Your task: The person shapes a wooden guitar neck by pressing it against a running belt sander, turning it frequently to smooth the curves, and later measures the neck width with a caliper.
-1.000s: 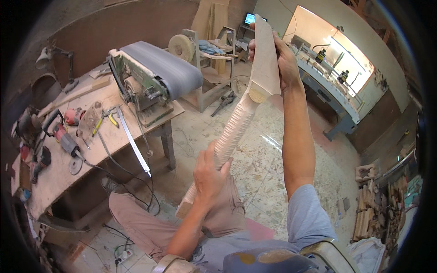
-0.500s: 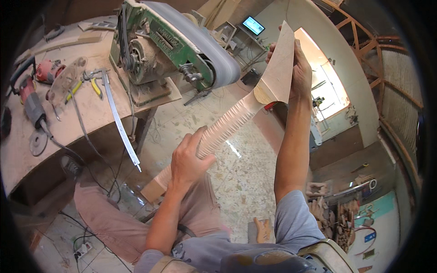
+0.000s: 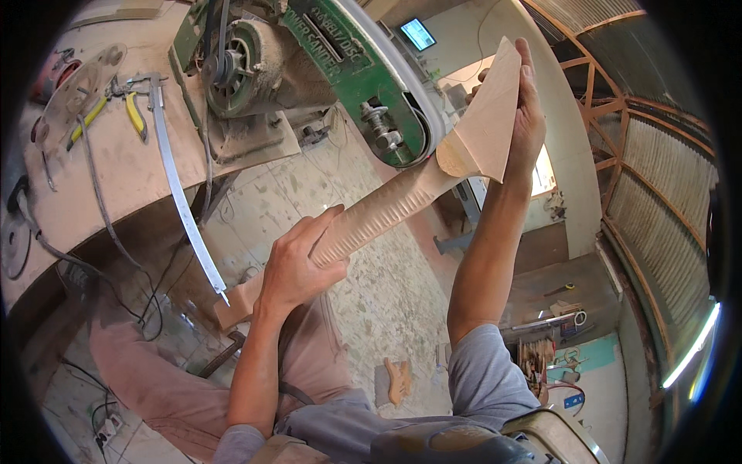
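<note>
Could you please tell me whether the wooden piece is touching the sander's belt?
Cannot tell: the head view shows the wooden piece and belt meeting in outline; depth is unclear.

Wooden piece: slants from near left to far right, in 2 hands
Left hand: on its near part
Right hand: at its far end
Workbench: left of the wooden piece
Belt sander: on the workbench
Pliers: on the workbench, left of the belt sander
Caliper: right of the pliers, tip past the workbench edge
Screen: beyond the belt sander
</note>
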Motion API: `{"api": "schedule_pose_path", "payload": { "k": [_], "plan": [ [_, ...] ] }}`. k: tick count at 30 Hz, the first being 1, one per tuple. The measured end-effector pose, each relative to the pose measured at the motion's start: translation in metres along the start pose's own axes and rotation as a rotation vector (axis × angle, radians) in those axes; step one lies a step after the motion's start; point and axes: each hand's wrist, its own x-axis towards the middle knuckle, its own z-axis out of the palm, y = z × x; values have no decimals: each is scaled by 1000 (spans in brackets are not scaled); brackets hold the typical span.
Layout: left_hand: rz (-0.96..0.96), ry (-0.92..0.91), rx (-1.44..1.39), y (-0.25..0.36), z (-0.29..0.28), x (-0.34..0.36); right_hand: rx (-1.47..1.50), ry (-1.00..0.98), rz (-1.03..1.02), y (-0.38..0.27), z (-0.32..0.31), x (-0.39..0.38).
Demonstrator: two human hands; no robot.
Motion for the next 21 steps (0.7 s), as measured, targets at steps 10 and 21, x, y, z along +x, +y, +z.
{"api": "schedule_pose_path", "payload": {
  "k": [10,21],
  "plan": [
    [57,10,-47,-12,8,-3,-80,6,-22,0,8,-5],
    [38,7,-79,-3,11,4,-143,54,-59,-8,13,5]
  ]
}}
